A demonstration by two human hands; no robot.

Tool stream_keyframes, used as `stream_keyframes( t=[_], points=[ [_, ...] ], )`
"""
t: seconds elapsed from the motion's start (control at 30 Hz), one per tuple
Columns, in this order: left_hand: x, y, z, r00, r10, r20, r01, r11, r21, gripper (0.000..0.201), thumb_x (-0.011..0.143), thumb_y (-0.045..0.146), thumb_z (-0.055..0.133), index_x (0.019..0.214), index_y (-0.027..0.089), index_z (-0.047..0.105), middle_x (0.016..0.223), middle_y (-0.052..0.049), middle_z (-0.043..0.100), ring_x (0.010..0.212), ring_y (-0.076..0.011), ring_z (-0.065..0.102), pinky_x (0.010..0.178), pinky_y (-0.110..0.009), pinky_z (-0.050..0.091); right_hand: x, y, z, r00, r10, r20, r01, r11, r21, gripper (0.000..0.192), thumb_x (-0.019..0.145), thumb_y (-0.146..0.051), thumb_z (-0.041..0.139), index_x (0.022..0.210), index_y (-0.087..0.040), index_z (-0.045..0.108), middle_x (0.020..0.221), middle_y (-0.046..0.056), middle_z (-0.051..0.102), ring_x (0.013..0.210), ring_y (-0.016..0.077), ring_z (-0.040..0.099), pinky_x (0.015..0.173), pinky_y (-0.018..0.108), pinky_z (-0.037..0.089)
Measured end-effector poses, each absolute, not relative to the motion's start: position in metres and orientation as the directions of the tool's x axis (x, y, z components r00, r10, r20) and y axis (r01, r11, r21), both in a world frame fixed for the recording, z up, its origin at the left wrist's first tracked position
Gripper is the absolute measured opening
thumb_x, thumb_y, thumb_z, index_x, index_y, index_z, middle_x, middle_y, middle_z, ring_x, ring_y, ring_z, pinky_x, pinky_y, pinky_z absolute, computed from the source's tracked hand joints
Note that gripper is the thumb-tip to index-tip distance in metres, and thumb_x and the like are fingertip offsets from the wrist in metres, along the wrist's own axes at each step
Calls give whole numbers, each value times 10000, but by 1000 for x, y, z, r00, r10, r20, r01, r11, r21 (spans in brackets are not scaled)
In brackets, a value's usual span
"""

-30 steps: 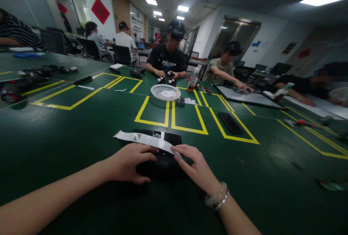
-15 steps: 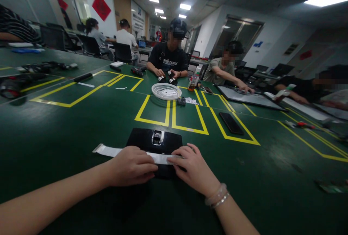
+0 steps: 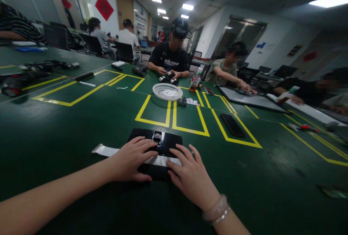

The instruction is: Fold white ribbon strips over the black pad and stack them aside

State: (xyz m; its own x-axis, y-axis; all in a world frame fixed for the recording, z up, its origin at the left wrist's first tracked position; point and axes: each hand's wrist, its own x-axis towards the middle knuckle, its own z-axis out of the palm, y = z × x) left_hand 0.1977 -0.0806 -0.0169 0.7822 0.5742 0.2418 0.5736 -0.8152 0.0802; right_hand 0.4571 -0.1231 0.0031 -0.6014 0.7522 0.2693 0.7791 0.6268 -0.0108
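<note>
A glossy black panel [image 3: 170, 143] with a small metal-framed opening [image 3: 157, 138] lies flat on the green table in front of me. Across it runs a white flat ribbon cable [image 3: 159, 160], whose connector end sticks out past the panel on the left. My left hand [image 3: 133, 159] rests over the cable and panel, fingers spread and pointing right. On the right side of the panel, my right hand [image 3: 187, 168] has its fingers apart, with fingertips on the cable's right part. Its right end is hidden under that hand.
Beyond the panel stand a white slotted basket [image 3: 168, 92] and a small grey part [image 3: 182, 101]. A black phone [image 3: 232, 124] lies to the right. A power drill [image 3: 16, 83] is at the far left. Across the table, a person in black [image 3: 170, 57] handles small dark parts.
My left hand has opened from a closed grip on the cable, its fingers now stretched over the panel. My right-hand fingers have spread a little. The panel and cable stay in place.
</note>
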Motion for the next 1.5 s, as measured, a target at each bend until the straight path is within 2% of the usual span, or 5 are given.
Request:
stream_keyframes(
  t=[0.1,0.6,0.83,1.13,1.5],
  points=[
    [194,-77,-18,780,598,185,590,-801,101,984,745,713,753,1502,190,404,1517,-128,339,1367,-352,348,1178,-522,195,459,-120,2,-593,752,290,781,624,-21,206,915,-349,623,1114,-351,677,1369,14,594,1359,268,423,1157,560,195],
    [152,-46,10,627,698,344,695,-702,156,676,830,565,727,1352,180,538,1327,-95,553,1238,-304,489,1176,-570,61,467,-115,10,-480,730,486,822,568,-41,357,934,-259,553,1278,-344,597,1341,16,611,1287,264,482,1115,515,227],
    [37,8,-7,324,627,708,848,-525,77,510,864,607,582,1059,148,690,956,-52,690,1065,-242,558,1050,-474,171,468,-114,7,-489,745,453,812,578,-75,346,932,-256,559,1262,-350,604,1329,8,617,1289,262,479,1117,521,223],
    [-91,21,-39,114,644,757,967,-245,63,574,667,693,683,787,132,703,414,-2,482,1187,-394,488,767,-397,178,469,-114,5,-509,764,397,810,581,-80,325,926,-242,575,1232,-336,628,1326,18,619,1300,279,473,1125,565,228],
    [-86,17,-42,138,594,793,953,-297,56,577,756,640,569,598,88,630,583,-94,573,1300,-456,328,713,-446,170,470,-113,4,-518,754,404,812,582,-45,341,912,-233,594,1233,-342,629,1310,21,627,1283,276,497,1113,572,257]
  ],
)
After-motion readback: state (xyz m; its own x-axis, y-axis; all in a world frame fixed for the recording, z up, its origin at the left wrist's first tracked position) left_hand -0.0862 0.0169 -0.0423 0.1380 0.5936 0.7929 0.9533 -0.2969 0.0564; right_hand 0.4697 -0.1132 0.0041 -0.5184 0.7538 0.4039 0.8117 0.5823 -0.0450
